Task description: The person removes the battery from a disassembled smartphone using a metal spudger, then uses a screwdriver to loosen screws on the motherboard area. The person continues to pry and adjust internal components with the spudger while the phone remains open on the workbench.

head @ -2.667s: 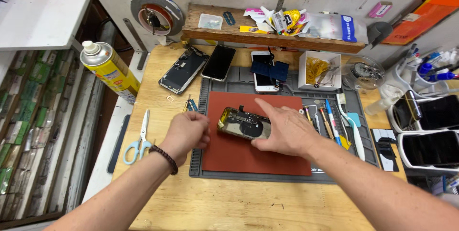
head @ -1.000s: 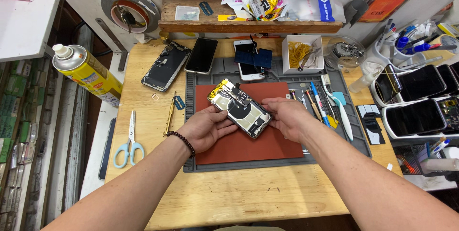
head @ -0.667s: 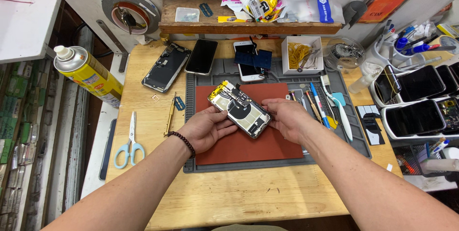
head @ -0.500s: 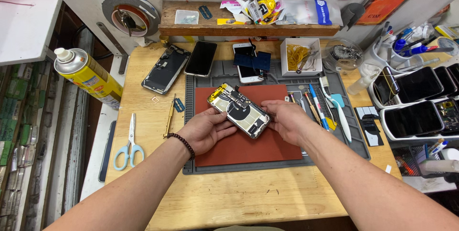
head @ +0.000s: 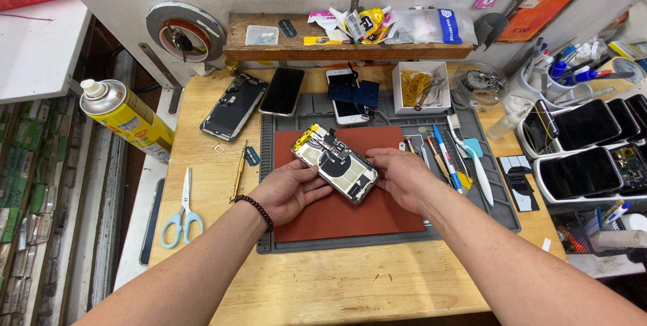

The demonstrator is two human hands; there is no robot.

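An opened phone body [head: 335,162] with its inner parts showing is held tilted above the red mat [head: 350,215], which lies on a grey work mat [head: 384,238]. My left hand [head: 291,191] grips it from below at its near long edge, palm up. At the phone's lower right end, my right hand [head: 399,176] holds it with the fingers curled over. A dark bead bracelet sits on my left wrist.
A yellow spray can [head: 125,119] stands at the left, with blue-handled scissors [head: 182,208] on the bench. Two phones [head: 259,97] lie at the back left. Tools [head: 448,157] line the mat's right side, with a white box of rubber bands [head: 419,87] behind and trays of phone screens [head: 586,144] at the right.
2.7 s ago the phone lay flat on the red mat under both hands. Since 1.0 s ago it is lifted and held tilted in both hands, almost without further movement.
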